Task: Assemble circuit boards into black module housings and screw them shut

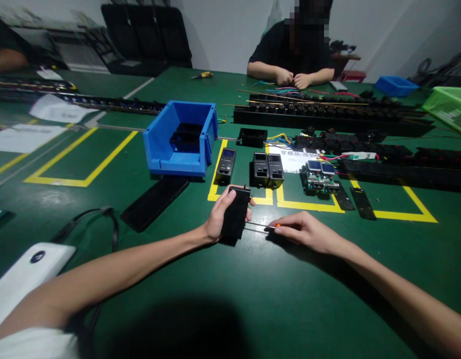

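Note:
My left hand (218, 217) is closed around a black rectangular module housing (235, 214), its thumb lying on the broad face. In my right hand (303, 232) is a thin screwdriver (261, 226), pinched near a small orange-red part. Its slender shaft points left at the housing's right side; whether the tip touches is too small to tell. Just beyond my hands stand a black module with a small display (226, 165) and two black open housings (268, 169) side by side. Farther right are green circuit boards with small screens (321, 177) and a flat black plate (363, 203).
A blue bin (178, 167) holds black parts. A black phone-like slab (155, 203) lies before it, a white device with cable (32, 269) nearer left. Wired black strips (313, 117) span the back right. Across the table sits another person (290, 55); a green basket (449, 109) stands far right.

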The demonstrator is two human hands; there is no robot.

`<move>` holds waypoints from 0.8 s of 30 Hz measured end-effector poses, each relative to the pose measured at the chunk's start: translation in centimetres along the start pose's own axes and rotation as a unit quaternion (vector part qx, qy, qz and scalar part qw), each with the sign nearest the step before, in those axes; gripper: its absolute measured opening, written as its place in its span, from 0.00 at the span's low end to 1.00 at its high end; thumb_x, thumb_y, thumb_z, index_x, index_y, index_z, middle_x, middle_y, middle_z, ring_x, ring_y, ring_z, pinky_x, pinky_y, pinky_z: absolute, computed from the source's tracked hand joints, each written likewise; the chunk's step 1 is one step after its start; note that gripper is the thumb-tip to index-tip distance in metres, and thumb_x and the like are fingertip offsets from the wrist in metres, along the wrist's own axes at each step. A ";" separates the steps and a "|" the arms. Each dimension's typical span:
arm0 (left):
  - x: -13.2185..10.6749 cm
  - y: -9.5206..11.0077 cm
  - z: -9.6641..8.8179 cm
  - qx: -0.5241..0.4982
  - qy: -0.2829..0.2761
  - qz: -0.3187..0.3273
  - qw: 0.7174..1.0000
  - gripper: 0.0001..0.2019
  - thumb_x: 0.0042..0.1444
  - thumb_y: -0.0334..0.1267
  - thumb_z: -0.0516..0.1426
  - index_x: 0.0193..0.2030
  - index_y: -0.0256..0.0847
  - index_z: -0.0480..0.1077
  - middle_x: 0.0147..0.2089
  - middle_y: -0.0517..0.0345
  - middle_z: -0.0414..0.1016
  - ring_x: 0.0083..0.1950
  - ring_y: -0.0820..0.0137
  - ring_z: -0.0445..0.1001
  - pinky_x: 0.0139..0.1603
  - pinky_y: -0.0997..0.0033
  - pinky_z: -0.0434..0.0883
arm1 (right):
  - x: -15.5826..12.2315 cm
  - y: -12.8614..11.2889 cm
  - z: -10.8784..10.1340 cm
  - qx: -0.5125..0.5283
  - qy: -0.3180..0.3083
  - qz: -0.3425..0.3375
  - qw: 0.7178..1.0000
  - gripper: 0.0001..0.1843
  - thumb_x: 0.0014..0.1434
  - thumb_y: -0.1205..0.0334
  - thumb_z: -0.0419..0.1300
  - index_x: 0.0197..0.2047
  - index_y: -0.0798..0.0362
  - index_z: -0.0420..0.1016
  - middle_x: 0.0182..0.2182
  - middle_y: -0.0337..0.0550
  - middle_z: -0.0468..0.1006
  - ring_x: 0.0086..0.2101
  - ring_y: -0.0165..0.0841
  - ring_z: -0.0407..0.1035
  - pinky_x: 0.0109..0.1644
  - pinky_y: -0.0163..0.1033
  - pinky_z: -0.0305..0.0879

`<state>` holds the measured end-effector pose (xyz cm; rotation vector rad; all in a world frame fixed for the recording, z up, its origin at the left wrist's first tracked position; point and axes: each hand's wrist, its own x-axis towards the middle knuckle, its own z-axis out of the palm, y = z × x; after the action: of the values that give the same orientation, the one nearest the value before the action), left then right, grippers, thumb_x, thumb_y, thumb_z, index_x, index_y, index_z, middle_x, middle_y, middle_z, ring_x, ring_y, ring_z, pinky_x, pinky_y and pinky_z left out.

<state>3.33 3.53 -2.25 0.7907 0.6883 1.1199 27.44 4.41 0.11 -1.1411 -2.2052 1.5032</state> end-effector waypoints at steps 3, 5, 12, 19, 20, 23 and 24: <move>0.0 -0.1 0.0 0.002 0.000 -0.001 1.000 0.21 0.59 0.55 0.55 0.49 0.40 0.63 0.40 0.53 0.74 0.29 0.71 0.73 0.28 0.73 0.68 | -0.1 0.5 0.0 -0.053 0.014 -0.042 0.998 0.21 0.64 0.48 0.57 0.48 0.55 0.81 0.40 0.47 0.83 0.36 0.36 0.75 0.40 0.38 0.69; 0.0 0.0 0.0 0.000 0.009 -0.006 1.000 0.21 0.60 0.55 0.55 0.49 0.40 0.64 0.40 0.52 0.74 0.29 0.71 0.73 0.29 0.72 0.69 | -0.1 0.8 0.1 -0.088 0.020 -0.065 0.994 0.21 0.65 0.49 0.56 0.48 0.54 0.81 0.40 0.47 0.83 0.36 0.37 0.76 0.41 0.39 0.69; 0.2 0.1 0.1 -0.019 0.041 -0.018 0.999 0.22 0.59 0.54 0.55 0.48 0.37 0.67 0.40 0.51 0.75 0.29 0.72 0.74 0.31 0.71 0.71 | -0.4 1.5 0.6 -0.248 0.054 -0.174 0.951 0.17 0.69 0.55 0.52 0.52 0.54 0.77 0.35 0.48 0.82 0.31 0.33 0.75 0.34 0.34 0.64; 0.3 0.1 0.1 -0.004 0.045 -0.023 0.999 0.22 0.62 0.55 0.52 0.43 0.34 0.70 0.40 0.49 0.75 0.29 0.73 0.73 0.31 0.72 0.70 | -0.6 1.3 0.4 -0.458 0.123 -0.257 0.842 0.16 0.70 0.59 0.50 0.49 0.55 0.77 0.20 0.39 0.71 0.19 0.26 0.57 0.24 0.37 0.45; 0.3 0.2 0.2 -0.004 0.047 -0.023 0.999 0.22 0.62 0.55 0.52 0.42 0.34 0.70 0.39 0.49 0.75 0.29 0.73 0.73 0.31 0.72 0.70 | -0.7 1.2 0.3 -0.461 0.124 -0.261 0.839 0.16 0.70 0.60 0.50 0.50 0.54 0.77 0.20 0.38 0.70 0.19 0.27 0.57 0.24 0.38 0.44; 0.3 0.4 0.4 -0.005 0.055 -0.029 0.998 0.23 0.61 0.55 0.52 0.40 0.33 0.71 0.35 0.50 0.75 0.27 0.73 0.72 0.30 0.72 0.70 | -0.7 1.1 0.3 -0.443 0.127 -0.250 0.852 0.16 0.70 0.60 0.50 0.51 0.53 0.77 0.20 0.38 0.70 0.20 0.26 0.57 0.24 0.36 0.46; 0.3 0.5 0.5 -0.005 0.057 -0.033 0.998 0.23 0.61 0.55 0.52 0.39 0.33 0.71 0.33 0.51 0.75 0.27 0.73 0.72 0.30 0.72 0.70 | -0.7 1.1 0.4 -0.430 0.129 -0.242 0.860 0.16 0.69 0.59 0.51 0.51 0.52 0.77 0.20 0.39 0.71 0.20 0.26 0.58 0.24 0.36 0.47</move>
<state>3.59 3.86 -1.61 0.6952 0.7979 1.1133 28.24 3.84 -0.86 -0.7748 -2.7161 0.1108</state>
